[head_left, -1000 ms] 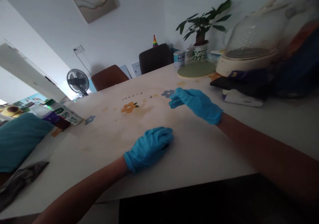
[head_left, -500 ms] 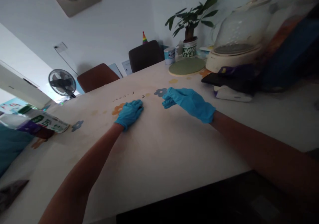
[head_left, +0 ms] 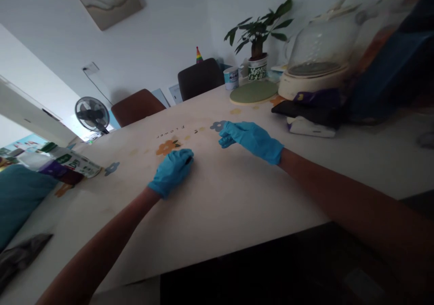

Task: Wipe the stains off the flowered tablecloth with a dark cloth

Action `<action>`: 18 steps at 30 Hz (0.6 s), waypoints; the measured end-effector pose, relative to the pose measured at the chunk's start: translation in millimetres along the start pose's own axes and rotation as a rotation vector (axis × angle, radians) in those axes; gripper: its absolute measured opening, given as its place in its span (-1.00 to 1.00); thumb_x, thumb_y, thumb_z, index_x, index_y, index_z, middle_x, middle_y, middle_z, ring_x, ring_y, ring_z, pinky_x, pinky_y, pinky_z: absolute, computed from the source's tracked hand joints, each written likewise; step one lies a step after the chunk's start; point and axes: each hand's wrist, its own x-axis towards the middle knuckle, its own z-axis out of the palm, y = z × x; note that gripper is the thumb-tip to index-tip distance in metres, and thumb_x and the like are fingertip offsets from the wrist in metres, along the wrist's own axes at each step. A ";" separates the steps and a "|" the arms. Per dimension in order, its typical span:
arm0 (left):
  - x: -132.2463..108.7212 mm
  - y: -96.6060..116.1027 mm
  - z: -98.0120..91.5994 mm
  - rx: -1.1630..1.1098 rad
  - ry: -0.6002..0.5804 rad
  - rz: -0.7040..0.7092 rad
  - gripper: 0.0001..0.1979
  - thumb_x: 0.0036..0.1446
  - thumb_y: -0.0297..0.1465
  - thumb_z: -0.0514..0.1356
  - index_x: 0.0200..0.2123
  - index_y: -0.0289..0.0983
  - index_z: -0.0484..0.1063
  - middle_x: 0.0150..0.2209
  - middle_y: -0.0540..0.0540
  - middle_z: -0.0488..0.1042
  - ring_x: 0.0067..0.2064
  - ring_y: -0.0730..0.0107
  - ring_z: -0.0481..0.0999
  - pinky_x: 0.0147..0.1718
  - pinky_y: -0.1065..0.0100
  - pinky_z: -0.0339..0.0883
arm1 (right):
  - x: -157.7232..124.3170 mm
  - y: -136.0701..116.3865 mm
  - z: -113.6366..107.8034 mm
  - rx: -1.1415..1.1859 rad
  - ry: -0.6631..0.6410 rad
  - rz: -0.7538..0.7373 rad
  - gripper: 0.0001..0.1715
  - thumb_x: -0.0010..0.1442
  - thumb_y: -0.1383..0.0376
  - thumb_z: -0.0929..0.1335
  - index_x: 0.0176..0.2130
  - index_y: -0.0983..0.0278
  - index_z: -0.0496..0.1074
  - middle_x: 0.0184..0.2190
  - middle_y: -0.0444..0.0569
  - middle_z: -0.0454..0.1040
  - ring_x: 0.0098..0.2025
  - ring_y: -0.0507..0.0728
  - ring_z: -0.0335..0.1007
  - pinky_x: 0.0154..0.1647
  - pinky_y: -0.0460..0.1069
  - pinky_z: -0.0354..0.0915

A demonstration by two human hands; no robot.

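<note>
Both hands wear blue gloves over the pale tablecloth (head_left: 210, 205), which is printed with flowers. My left hand (head_left: 172, 171) is closed near the orange flower print (head_left: 166, 147), with a small dark thing showing at its fingers; what it is I cannot make out. To the right, my right hand (head_left: 251, 140) has its fingers bent and pressed together beside the grey-blue flower print (head_left: 217, 125). Whatever it may hold is hidden by the fingers.
Bottles (head_left: 79, 160) lean at the left, near a dark cloth (head_left: 23, 253). At the back right stand a green round mat (head_left: 254, 91), a can (head_left: 231, 78), a potted plant (head_left: 257, 68), a glass-domed appliance (head_left: 315, 65) and a black flat item (head_left: 301, 110).
My left hand has drawn back toward the near edge and closed more, uncovering the orange flower print. My right hand has barely moved. The view has shifted slightly.
</note>
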 end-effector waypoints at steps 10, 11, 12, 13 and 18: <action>-93.4 10.8 12.7 -0.041 0.065 0.190 -0.61 0.54 -0.19 0.08 0.23 -0.09 0.59 0.20 -0.23 0.65 0.18 0.02 0.65 0.21 -0.04 0.56 | -2.8 7.1 1.5 -0.068 -0.003 0.001 -0.43 0.46 -0.20 0.44 -0.24 0.21 0.68 -0.29 0.06 0.77 -0.13 0.29 0.78 0.24 0.31 0.57; -89.3 6.5 12.8 -0.045 0.053 0.159 -0.61 0.53 -0.18 0.08 0.23 -0.10 0.59 0.20 -0.23 0.65 0.18 0.00 0.64 0.22 -0.05 0.55 | -2.5 9.1 1.4 -0.072 -0.004 -0.008 -0.41 0.44 -0.22 0.44 -0.23 0.20 0.68 -0.29 0.06 0.77 -0.13 0.29 0.78 0.23 0.30 0.58; -83.6 1.9 12.7 -0.049 0.038 0.122 -0.60 0.52 -0.18 0.08 0.22 -0.11 0.60 0.20 -0.24 0.65 0.18 -0.01 0.64 0.23 -0.06 0.54 | -2.3 10.6 1.3 -0.078 -0.001 -0.015 -0.39 0.43 -0.25 0.44 -0.23 0.21 0.68 -0.30 0.06 0.77 -0.13 0.29 0.78 0.23 0.29 0.58; -77.0 -2.9 12.4 -0.053 0.021 0.082 -0.59 0.52 -0.18 0.07 0.22 -0.13 0.60 0.20 -0.24 0.64 0.19 -0.03 0.63 0.25 -0.07 0.52 | -2.4 11.5 1.5 -0.088 0.001 -0.017 -0.37 0.41 -0.28 0.44 -0.22 0.21 0.68 -0.30 0.06 0.77 -0.13 0.29 0.78 0.22 0.29 0.58; -45.4 -26.5 11.4 -0.047 -0.044 -0.156 -0.55 0.47 -0.20 0.06 0.23 -0.20 0.57 0.28 -0.28 0.58 0.29 -0.14 0.53 0.38 -0.09 0.36 | -10.4 4.2 7.2 -0.160 0.008 -0.023 -0.26 0.34 -0.39 0.42 -0.23 0.21 0.69 -0.28 0.08 0.77 -0.10 0.29 0.77 0.30 0.32 0.53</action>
